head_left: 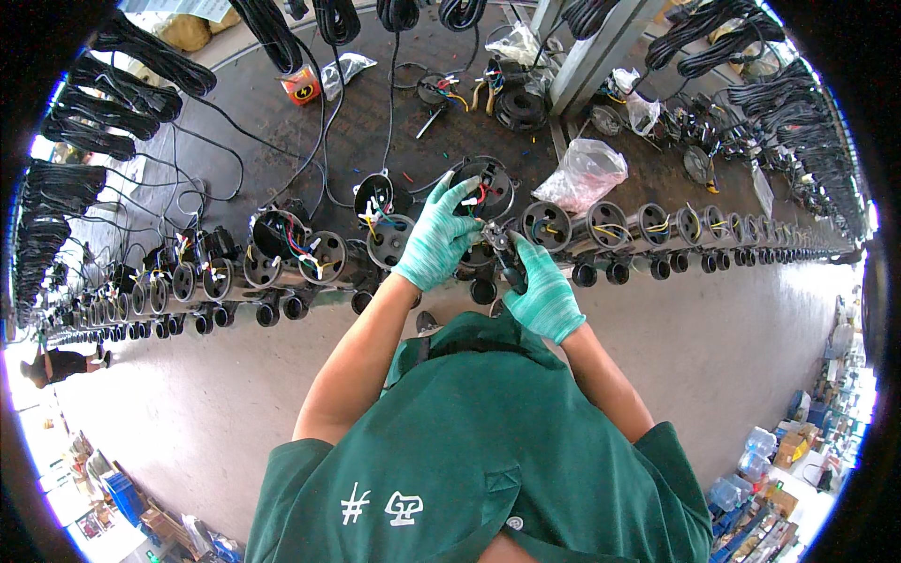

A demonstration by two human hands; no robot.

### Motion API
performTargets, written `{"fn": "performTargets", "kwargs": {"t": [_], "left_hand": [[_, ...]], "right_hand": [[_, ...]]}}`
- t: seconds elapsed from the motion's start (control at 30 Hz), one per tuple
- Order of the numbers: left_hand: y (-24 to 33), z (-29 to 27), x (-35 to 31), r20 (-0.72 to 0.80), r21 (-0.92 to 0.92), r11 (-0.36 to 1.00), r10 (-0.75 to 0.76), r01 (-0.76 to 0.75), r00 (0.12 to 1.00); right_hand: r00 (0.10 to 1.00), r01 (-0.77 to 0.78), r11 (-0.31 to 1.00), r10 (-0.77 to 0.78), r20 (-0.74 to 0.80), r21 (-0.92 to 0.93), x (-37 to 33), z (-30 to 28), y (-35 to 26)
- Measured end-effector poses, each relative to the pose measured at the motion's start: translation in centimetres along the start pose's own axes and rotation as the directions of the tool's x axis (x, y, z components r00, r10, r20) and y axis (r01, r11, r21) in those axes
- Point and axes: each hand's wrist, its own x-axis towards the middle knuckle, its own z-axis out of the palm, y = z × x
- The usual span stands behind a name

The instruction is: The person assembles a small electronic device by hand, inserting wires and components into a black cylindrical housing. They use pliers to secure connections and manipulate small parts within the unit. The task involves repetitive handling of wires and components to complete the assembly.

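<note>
My left hand (436, 239), in a striped green glove, is bent at the edge of a round black housing (510, 194). Its fingertips pinch thin coloured wires beside the jaws of a pair of pliers (500, 251). Red and white wires (485, 190) come out of that housing. In a matching glove, my right hand (544, 293) is wrapped round the dark plier handles. The jaws reach the wire ends close to my left fingers; whether they bite on a wire is too small to tell. Left of my left hand sits another open black housing (375, 194) with a white connector.
A long row of round black housings (605, 225) lines the bench edge both ways. Coiled black cables (155, 61) hang along the far side. A plastic bag (584, 175), an orange box (301, 86) and a metal post (601, 56) stand beyond my hands.
</note>
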Motion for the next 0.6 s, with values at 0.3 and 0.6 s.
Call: {"fn": "performTargets", "kwargs": {"t": [0.3, 0.6], "left_hand": [[0.2, 0.0, 0.0, 0.019, -0.260, 0.960, -0.098, 0.100, 0.995], [-1.7, 0.9, 0.0, 0.015, -0.513, 0.856, -0.065, 0.064, 0.998]], "right_hand": [[0.999, -0.047, 0.996, 0.048, 0.005, -0.079, 0.9, 1.9, 0.1], [1.000, 0.012, 0.990, -0.014, -0.018, -0.143, 0.9, 2.1, 1.2]]}}
